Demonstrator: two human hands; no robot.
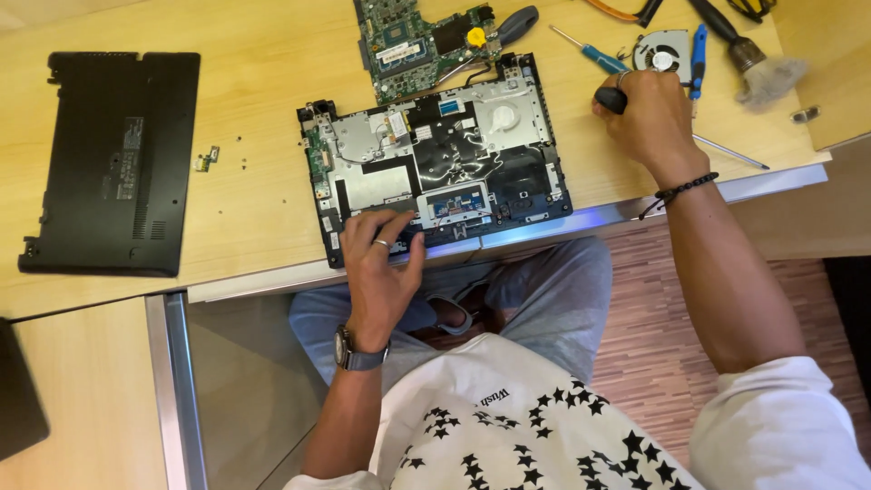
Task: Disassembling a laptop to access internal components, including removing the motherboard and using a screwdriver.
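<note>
Left hand (379,263), fingers spread and lying flat, presses on the near edge of the opened laptop chassis (435,154), which lies keyboard-side down at the front of the wooden desk (254,209). Right hand (646,116) is closed in a fist around the black handle of a screwdriver (613,98) just right of the chassis; the thin metal shaft beyond the wrist may belong to it, though the tip's contact cannot be told. Removed motherboard (408,41) rests behind the chassis, a cooling fan (660,50) and a blue-handled screwdriver (590,54) lie near the right hand, and the black bottom cover (113,163) sits well apart to the left, with loose screws (231,154) between. For sound work, the bracing hand should keep even downward pressure clear of the ribbon cables and touchpad board (458,204); the driver should stand square to any screw head, and freed screws should be grouped away from the desk edge.
</note>
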